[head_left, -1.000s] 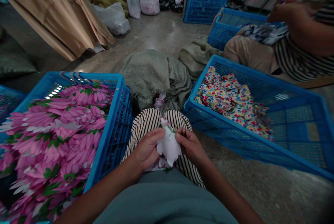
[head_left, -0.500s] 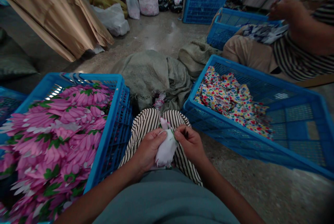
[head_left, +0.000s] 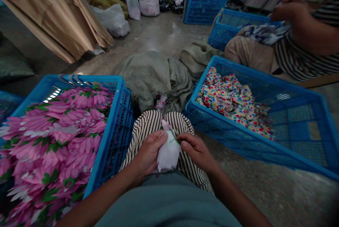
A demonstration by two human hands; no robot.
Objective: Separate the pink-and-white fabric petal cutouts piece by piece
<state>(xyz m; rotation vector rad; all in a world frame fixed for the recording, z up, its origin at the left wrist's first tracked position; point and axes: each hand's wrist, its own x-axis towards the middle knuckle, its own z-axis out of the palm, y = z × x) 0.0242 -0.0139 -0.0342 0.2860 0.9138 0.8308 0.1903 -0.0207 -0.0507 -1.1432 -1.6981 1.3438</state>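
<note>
A small white cloth piece [head_left: 168, 153], with green along its upper right edge and a pink tip at the top, is held over my lap. My left hand [head_left: 150, 151] is closed on its left side, the thumb lying on top of the cloth. At the upper right, by the green edge, the thumb and forefinger of my right hand [head_left: 195, 150] pinch the piece. My fingertips partly cover that edge. On my left, a blue crate [head_left: 120, 94] is heaped with pink petal-shaped cloth pieces [head_left: 63, 131] with green leaves.
To my right stands a blue crate [head_left: 254, 144] with colourful printed cloth [head_left: 233, 101]. Grey-green sacking [head_left: 150, 75] lies beyond my knees. A person in stripes [head_left: 304, 50] sits at the right. More blue crates [head_left: 206, 6] and white bags [head_left: 149, 1] stand farther back.
My right hand has shifted slightly to the right and its fingers are less curled. The white cloth lies flatter, with more of its green edge showing. The view has moved a little.
</note>
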